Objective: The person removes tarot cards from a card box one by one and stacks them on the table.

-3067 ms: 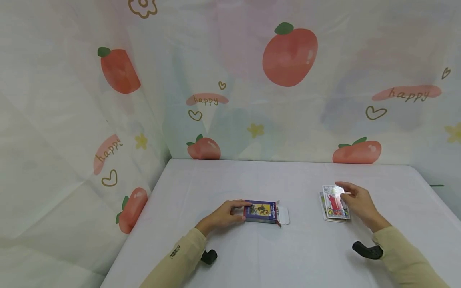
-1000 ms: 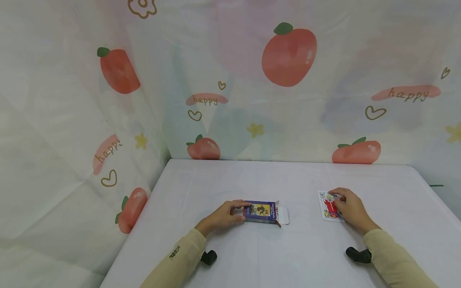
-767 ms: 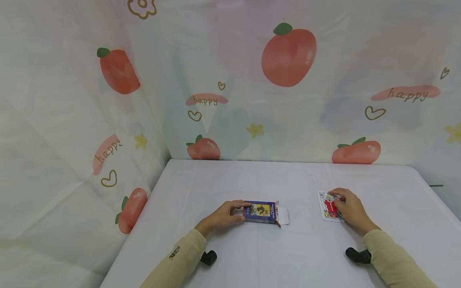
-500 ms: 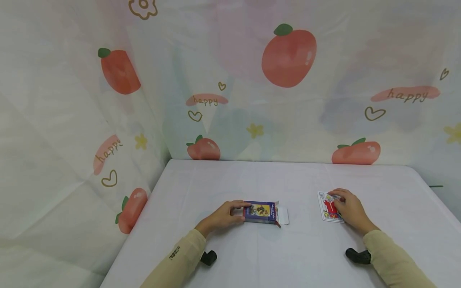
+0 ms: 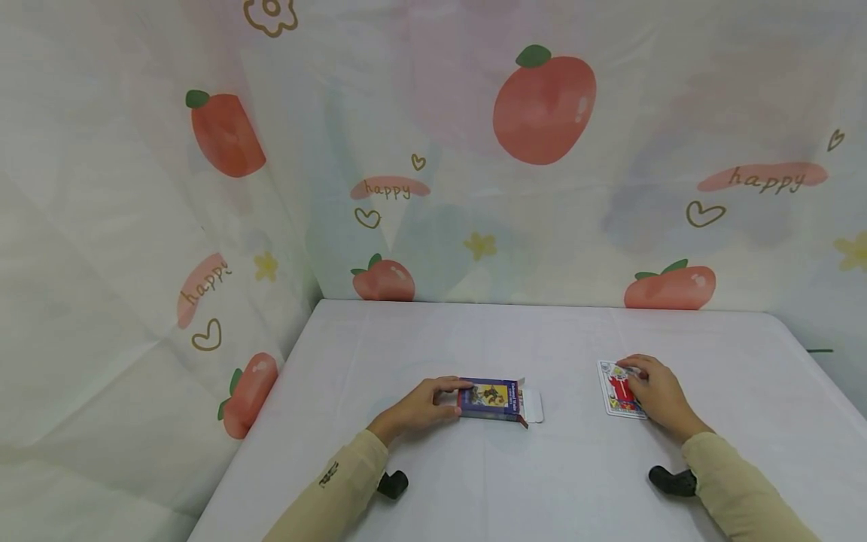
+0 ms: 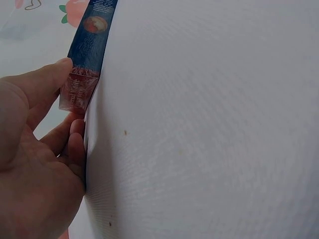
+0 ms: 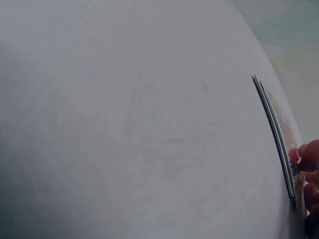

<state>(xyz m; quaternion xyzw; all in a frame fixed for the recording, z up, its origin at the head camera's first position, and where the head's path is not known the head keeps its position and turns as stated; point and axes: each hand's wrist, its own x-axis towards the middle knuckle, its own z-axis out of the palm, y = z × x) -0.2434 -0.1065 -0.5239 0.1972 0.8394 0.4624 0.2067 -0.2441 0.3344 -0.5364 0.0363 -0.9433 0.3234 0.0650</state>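
A blue tarot card box (image 5: 489,399) lies flat on the table, its flap end turned right. My left hand (image 5: 423,406) grips the left end, with the thumb (image 6: 62,67) on one side of the box, as the left wrist view shows. To the right, a small stack of tarot cards (image 5: 618,391) lies on the cloth, a red figure on the top card. My right hand (image 5: 664,395) holds the stack at its right side, fingers bent over it and partly covering the face. In the right wrist view the stacked card edges (image 7: 274,134) appear edge-on beside the fingertips.
A white cloth covers the table (image 5: 555,482). Fruit-printed curtains (image 5: 433,90) hang behind it and on the left. Black wrist-worn pieces (image 5: 673,480) stick out under both sleeves. The box's white flap (image 5: 533,406) stands out toward the cards.
About three seconds ago the top card sat offset over the others under my right hand; now the stack is squared, and that hand sits slightly lower and left. The left hand stays still.
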